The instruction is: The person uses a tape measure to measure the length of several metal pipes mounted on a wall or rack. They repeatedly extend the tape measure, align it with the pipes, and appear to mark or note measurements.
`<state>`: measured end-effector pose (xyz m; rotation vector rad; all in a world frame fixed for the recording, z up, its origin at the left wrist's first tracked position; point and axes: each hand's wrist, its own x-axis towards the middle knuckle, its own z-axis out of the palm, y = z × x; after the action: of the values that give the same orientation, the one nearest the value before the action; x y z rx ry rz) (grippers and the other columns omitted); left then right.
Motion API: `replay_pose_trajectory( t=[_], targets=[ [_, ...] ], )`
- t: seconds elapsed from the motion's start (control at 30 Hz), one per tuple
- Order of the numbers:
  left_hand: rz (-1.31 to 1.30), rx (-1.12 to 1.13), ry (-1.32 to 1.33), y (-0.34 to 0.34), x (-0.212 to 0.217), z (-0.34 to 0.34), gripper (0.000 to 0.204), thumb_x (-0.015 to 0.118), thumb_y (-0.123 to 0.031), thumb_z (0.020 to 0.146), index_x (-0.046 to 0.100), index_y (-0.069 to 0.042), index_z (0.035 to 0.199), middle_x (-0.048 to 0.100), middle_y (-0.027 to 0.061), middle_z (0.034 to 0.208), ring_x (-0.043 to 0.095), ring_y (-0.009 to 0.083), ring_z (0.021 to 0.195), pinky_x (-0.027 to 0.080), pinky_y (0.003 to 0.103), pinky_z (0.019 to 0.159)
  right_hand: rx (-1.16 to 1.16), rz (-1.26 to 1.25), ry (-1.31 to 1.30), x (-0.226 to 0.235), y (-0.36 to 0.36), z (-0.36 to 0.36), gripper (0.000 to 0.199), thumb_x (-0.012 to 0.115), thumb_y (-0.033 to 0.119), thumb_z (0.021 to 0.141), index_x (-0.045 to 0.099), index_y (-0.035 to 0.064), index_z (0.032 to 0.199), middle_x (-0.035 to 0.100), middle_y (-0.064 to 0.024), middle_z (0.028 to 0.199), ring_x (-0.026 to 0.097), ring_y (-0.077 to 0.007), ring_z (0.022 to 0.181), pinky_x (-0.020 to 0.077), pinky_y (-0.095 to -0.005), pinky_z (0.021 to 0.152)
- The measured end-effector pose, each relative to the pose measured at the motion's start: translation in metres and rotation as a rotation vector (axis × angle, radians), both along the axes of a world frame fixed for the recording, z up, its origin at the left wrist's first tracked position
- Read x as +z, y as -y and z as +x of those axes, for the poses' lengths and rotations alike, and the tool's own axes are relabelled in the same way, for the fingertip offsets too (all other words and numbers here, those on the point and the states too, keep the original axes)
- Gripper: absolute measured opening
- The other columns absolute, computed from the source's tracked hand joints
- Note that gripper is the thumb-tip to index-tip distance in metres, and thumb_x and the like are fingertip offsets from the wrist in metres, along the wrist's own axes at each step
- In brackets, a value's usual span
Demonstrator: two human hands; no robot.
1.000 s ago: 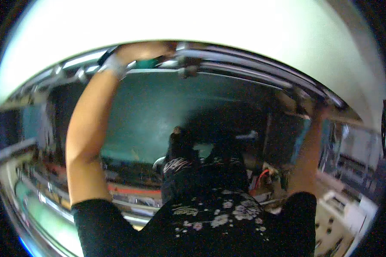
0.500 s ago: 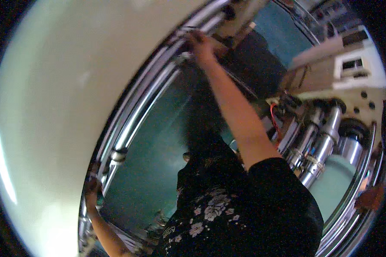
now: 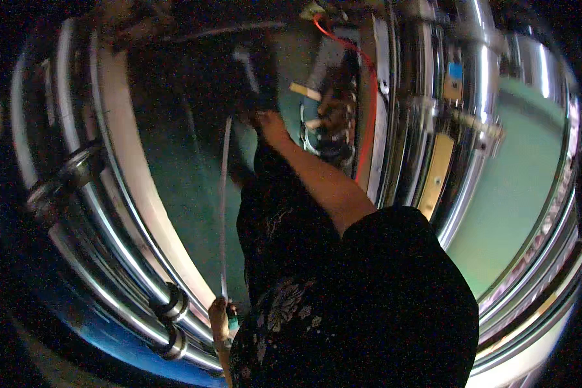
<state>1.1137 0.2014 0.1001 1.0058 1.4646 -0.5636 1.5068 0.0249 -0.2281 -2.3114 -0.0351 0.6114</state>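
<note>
My left hand (image 3: 218,318) is low in the view, beside the lower ends of the metal rollers. Its fingers look closed, and a small green thing (image 3: 233,319) shows at its edge, too little of it to name. A thin pale strip (image 3: 224,213) runs from just above that hand up toward the middle of the view; whether the hand grips it I cannot tell. My right hand (image 3: 269,126) is in front of my body, over the dark clothing of my legs. Motion and dim light smear its fingers.
Long shiny rollers (image 3: 107,213) with dark collars curve along the left. On the right are more metal rollers (image 3: 482,84) and a pale green roll (image 3: 507,181). A red cable (image 3: 374,97) hangs beside the right-hand machine. Green floor (image 3: 174,129) lies between the machines.
The view has swung round, and the large pale sheet on the left is out of sight. My right hand has come off the bar down toward my legs; my left hand has drawn closer to my body.
</note>
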Motion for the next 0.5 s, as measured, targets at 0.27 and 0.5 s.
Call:
replay_pose_trajectory(
  t=[0.27,0.5],
  targets=[
    [0.193,-0.818,0.358,-0.032,-0.162,-0.002,0.018,0.048,-0.022,0.082,0.05,-0.006,0.074,0.047,-0.0007,0.061,0.041,0.0065,0.051,0.034,0.021,0.048,-0.369,-0.547,-0.408,-0.017,0.282,-0.143,0.026,0.045,0.025,0.082,0.056,0.0012,0.086,0.054,-0.0156,0.085,0.053,-0.0289,0.077,0.0434,-0.0394,0.064],
    [-0.07,-0.555,-0.048,0.005,-0.205,-0.01,0.021,0.048,-0.023,0.084,0.049,-0.005,0.071,0.047,0.0016,0.056,0.045,0.0077,0.05,0.036,0.024,0.046,-0.679,-0.498,-0.494,-0.005,0.367,-0.275,0.026,0.046,0.025,0.082,0.055,0.0017,0.091,0.055,-0.0137,0.088,0.054,-0.0257,0.077,0.044,-0.0361,0.061]
  ],
)
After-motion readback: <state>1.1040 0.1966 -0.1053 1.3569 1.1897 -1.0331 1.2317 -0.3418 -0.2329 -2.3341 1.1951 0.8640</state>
